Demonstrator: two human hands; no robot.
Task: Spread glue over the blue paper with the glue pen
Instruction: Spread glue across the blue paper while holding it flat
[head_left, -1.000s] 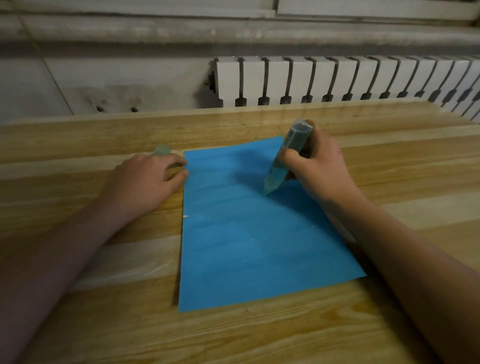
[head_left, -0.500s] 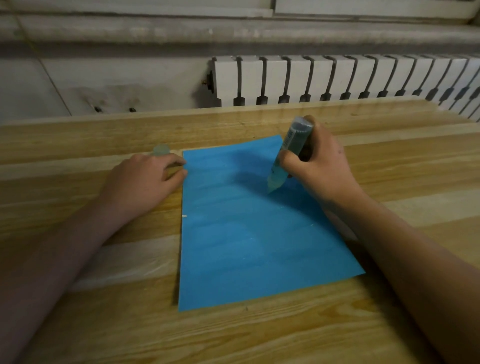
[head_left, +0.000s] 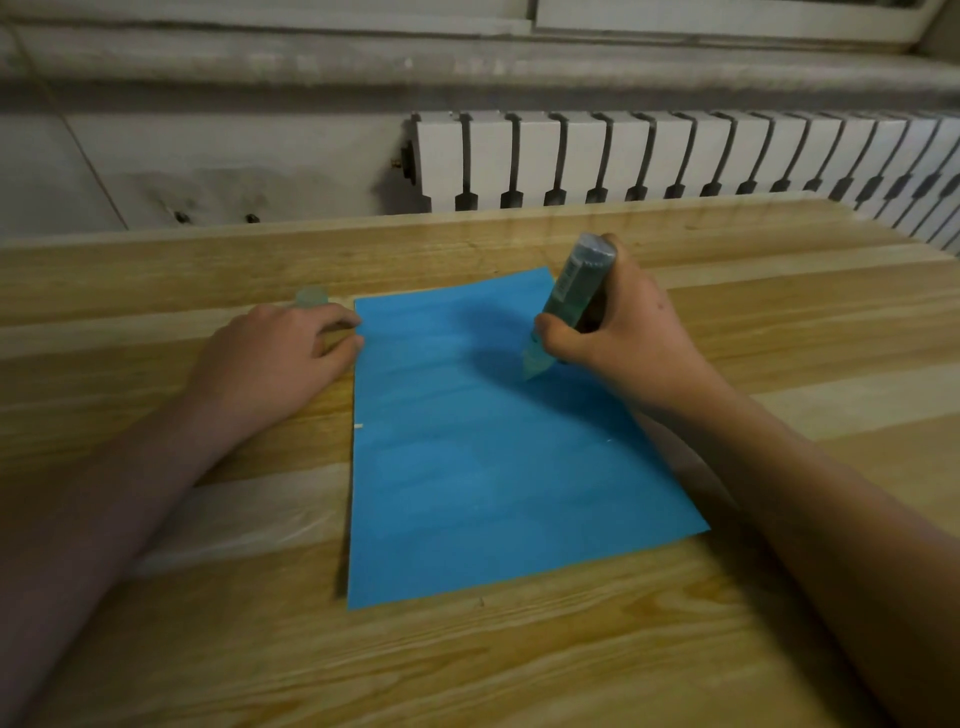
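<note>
Holding the glue pen (head_left: 570, 303) in a closed fist, the right hand (head_left: 623, 332) keeps it tilted, with the tip down on the blue paper (head_left: 493, 467) and the flat end pointing up toward 1 o'clock. The paper lies flat on the wooden table (head_left: 208, 649), in the middle of the view, and the tip meets it in the far right part, at about 1 o'clock from the sheet's centre. The left hand (head_left: 275, 358) lies palm down on the table at 9 o'clock from the tip, the fingers loosely curled and holding nothing; the fingertips (head_left: 353, 343) come just to the left edge of the sheet near its far corner, but I cannot tell if they really press it. A small pale cap (head_left: 310, 297) stands just behind this hand. To do this step well, I think the pen should move in even, overlapping lines from side to side, working from the far edge toward 6 o'clock, with gentle and steady pressure. The thin sheet may slide or wrinkle, so the left hand should pin the edge firmly. The near half looks the most in need of glue, though wet glue is hard to see in this dim light.
</note>
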